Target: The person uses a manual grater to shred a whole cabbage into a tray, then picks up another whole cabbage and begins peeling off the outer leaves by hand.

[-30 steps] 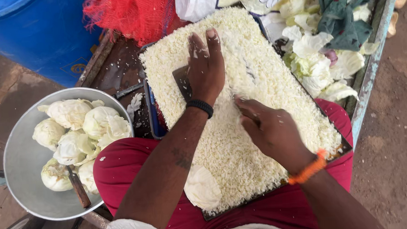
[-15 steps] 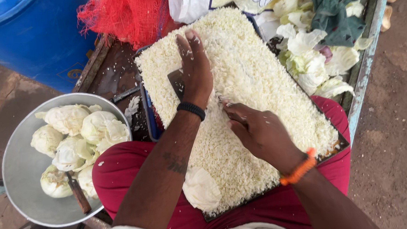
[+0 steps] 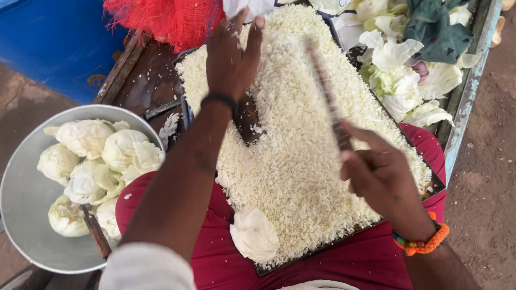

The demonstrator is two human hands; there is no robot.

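Knife (image 3: 329,100) now lifted by right hand (image 3: 383,176); left hand (image 3: 230,61) moved up shredded cabbage (image 3: 294,161)

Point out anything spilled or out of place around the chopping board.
Shredded cabbage buries the board to its edges. Shreds lie on the red cloth over the lap. An uncut cabbage chunk sits at the near edge.

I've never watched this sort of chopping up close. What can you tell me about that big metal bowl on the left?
The metal bowl is round, wide and shallow, dull grey with a thin rim. It sits left of the person's red-clad lap, below the dark board. Inside lie several pale cabbage pieces, heaped toward its right side, with a brown-handled tool leaning on the lower rim. Neither hand touches it.
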